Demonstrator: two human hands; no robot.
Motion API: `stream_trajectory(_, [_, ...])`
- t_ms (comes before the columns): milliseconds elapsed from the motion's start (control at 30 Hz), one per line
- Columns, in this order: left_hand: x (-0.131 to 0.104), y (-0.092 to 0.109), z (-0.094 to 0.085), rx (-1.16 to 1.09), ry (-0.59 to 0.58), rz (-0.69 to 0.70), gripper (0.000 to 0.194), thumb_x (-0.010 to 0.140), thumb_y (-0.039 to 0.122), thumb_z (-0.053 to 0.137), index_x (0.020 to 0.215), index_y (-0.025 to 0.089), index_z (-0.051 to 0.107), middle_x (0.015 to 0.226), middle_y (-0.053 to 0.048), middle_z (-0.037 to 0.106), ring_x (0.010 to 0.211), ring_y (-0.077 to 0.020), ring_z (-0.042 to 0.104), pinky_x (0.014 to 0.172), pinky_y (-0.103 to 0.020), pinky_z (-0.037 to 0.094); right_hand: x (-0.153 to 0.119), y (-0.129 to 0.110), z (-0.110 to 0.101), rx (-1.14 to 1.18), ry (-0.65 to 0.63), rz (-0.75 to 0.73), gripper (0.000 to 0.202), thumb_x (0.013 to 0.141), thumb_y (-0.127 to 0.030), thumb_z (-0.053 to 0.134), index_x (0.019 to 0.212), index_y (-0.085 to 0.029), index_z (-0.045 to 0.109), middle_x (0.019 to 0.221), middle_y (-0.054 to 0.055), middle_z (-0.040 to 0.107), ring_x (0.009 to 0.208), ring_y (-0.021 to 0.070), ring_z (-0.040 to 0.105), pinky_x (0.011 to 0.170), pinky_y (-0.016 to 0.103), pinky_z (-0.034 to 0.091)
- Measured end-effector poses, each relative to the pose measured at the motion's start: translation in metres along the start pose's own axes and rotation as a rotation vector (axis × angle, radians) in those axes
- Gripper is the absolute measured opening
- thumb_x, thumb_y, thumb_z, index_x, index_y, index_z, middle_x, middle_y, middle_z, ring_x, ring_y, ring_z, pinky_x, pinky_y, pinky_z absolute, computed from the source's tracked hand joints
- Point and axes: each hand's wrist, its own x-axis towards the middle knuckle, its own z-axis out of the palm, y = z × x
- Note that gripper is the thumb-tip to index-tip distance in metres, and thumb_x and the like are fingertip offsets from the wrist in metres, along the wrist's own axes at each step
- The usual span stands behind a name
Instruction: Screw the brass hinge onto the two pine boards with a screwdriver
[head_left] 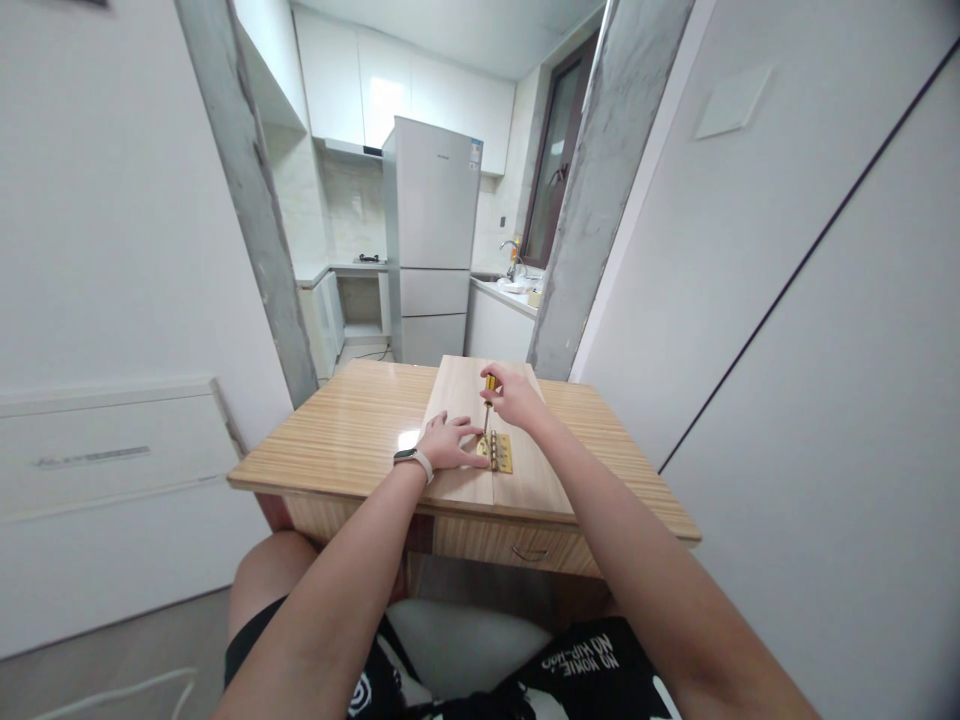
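My right hand (517, 396) is closed around the yellow and black handle of a screwdriver (490, 388). The screwdriver stands nearly upright, its shaft pointing down to the left leaf of a brass-coloured hinge (504, 453). That hinge lies unfolded across the seam between two pale wooden boards, the left board (451, 488) and the right board (541, 485). With fingers spread, my left hand (450, 443) rests flat on the left board, thumb and forefinger at the hinge's left edge. Whether a screw sits under the screwdriver tip is too small to make out.
The boards lie on a striped wooden table (330, 440) with a drawer handle (530, 553) at its front. Beyond it stand a grey refrigerator (439, 200) and a sink counter (504, 305). White walls flank both sides. My legs are under the table's near edge.
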Motion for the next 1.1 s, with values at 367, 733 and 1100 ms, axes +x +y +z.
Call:
stream_trajectory(367, [0.0, 0.002, -0.001, 0.0, 0.01, 0.007, 0.101, 0.065, 0.1, 0.064, 0.151, 0.046, 0.059, 0.173, 0.002, 0.038, 0.16, -0.0524, 0.017, 0.129, -0.066, 0.014, -0.002, -0.015, 0.01, -0.067, 0.125, 0.0, 0.01, 0.09, -0.027, 0.069, 0.097, -0.022, 0.065, 0.086, 0.002, 0.071, 0.078, 0.0188, 0.062, 0.074, 0.029, 0.043])
stream_trajectory(733, [0.001, 0.0, 0.001, 0.002, 0.014, 0.002, 0.102, 0.064, 0.1, 0.065, 0.151, 0.047, 0.059, 0.172, 0.003, 0.039, 0.159, -0.0531, 0.019, 0.13, -0.065, 0.015, 0.004, 0.002, 0.002, 0.338, -0.2, 0.09, 0.026, 0.105, -0.033, 0.043, 0.125, -0.024, 0.057, 0.096, 0.002, 0.07, 0.068, 0.0123, 0.061, 0.061, 0.023, 0.051])
stream_trajectory(1100, [0.0, 0.0, 0.0, -0.001, 0.006, 0.006, 0.101, 0.066, 0.099, 0.065, 0.152, 0.048, 0.057, 0.173, 0.003, 0.038, 0.16, -0.0526, 0.017, 0.129, -0.066, 0.014, 0.0, 0.0, 0.003, 0.122, 0.011, 0.037, 0.015, 0.097, -0.036, 0.064, 0.103, -0.022, 0.065, 0.088, 0.002, 0.073, 0.069, 0.0145, 0.065, 0.067, 0.026, 0.049])
